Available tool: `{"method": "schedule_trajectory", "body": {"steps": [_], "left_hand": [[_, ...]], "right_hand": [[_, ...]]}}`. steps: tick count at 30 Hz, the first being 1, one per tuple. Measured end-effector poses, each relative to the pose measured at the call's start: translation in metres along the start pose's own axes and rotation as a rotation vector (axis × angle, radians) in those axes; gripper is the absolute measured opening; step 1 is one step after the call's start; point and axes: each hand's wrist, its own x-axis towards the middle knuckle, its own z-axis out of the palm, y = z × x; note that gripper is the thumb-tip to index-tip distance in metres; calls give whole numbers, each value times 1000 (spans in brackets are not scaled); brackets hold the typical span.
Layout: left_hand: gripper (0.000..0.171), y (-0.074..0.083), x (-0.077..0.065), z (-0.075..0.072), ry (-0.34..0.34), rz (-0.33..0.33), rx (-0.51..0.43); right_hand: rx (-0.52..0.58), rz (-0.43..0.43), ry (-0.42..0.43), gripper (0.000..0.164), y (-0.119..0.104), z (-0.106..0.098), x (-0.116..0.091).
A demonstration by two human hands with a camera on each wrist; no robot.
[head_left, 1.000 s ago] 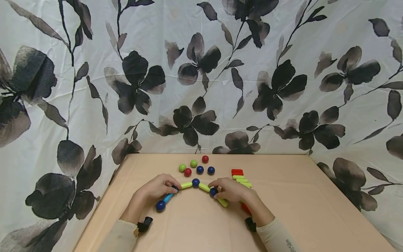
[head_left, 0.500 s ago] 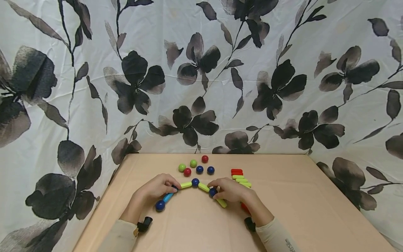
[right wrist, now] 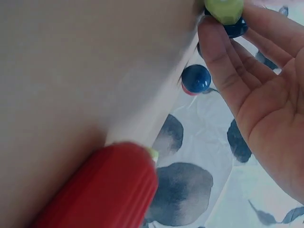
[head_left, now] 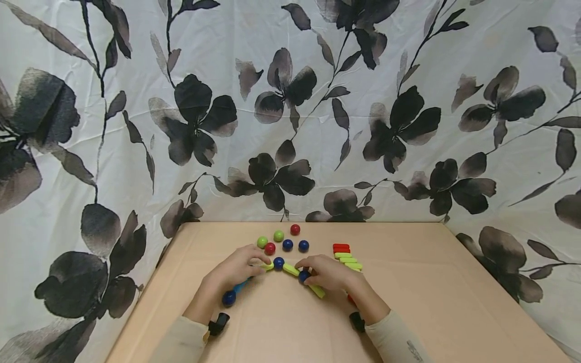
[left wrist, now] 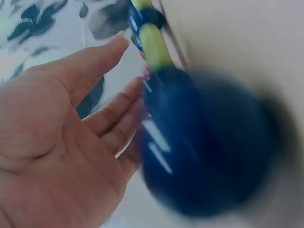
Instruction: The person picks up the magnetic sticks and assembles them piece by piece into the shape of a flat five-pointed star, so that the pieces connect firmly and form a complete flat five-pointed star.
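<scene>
On the table a chain of blue balls and coloured sticks bends in an arch, with a blue ball at its top. My left hand is over the chain's left part, by a yellow-green stick. In the left wrist view its thumb and fingers stand apart, holding nothing. A light blue stick and a large blue end ball lie below that hand; the joint between the sticks is hidden. My right hand pinches another blue ball between thumb and fingers; a yellow-green stick runs down from it.
Behind the chain lie loose balls: green, red and blue. To the right is a row of red sticks and yellow-green sticks, partly behind my right hand. A red stick looms close in the right wrist view.
My left hand has let go of the joint ball on the left and moved right and slightly away from me. The chain has shifted slightly left; my right hand keeps its pinch.
</scene>
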Motion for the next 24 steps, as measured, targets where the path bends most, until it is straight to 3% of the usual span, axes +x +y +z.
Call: {"method": "schedule_trajectory", "body": {"steps": [6, 9, 14, 18, 24], "left_hand": [[28, 30, 16, 20, -29, 114, 222], [31, 35, 22, 32, -45, 140, 275], [32, 34, 26, 45, -50, 166, 278], [29, 30, 26, 50, -22, 168, 291], [27, 27, 28, 52, 11, 150, 286]], "right_hand": [[-9, 16, -14, 46, -8, -10, 4], [-38, -27, 50, 38, -8, -27, 9], [-140, -102, 174, 35, 6, -46, 35], [-145, -45, 128, 45, 17, -45, 55], [-165, 19, 87, 27, 23, -37, 65]]}}
